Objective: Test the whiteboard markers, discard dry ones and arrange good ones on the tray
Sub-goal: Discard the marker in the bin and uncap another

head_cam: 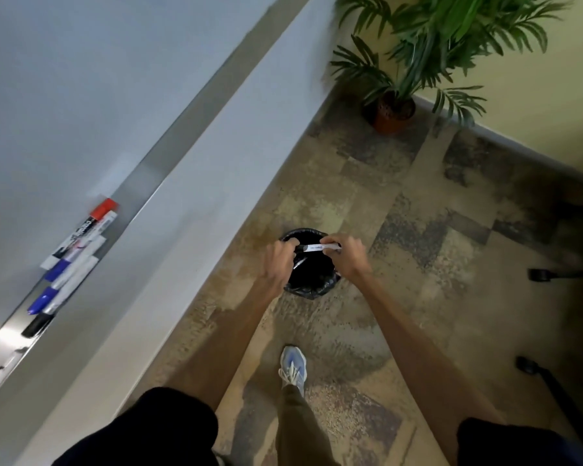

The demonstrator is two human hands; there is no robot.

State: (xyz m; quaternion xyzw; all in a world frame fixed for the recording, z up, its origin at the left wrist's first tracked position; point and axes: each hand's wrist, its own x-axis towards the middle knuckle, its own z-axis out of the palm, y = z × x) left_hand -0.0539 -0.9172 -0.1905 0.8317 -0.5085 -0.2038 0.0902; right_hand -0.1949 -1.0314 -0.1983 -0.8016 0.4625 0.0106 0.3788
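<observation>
Patchy brown-beige carpet tiles [418, 203] centre and right. Cream wall [552, 105], grey skirting [519, 144] upper right; potted palm [418, 45] at top. Black castor legs [541, 274] at right edge.

Off-task: plant, patchy floor, chair base, shoe.
Potted palm [428, 45] in a red-brown pot [392, 116] stands upright at the far corner of the floor, where the yellow wall [535, 105] and its grey baseboard [505, 142] end. Floor [418, 203] is worn carpet in tan, grey and dark patches. Two black casters [539, 274] [527, 364] on dark legs at the floor's right edge, well apart from the plant. Blue-white laced shoe [293, 364] flat on the floor near its near edge, under an olive trouser leg [293, 425].
</observation>
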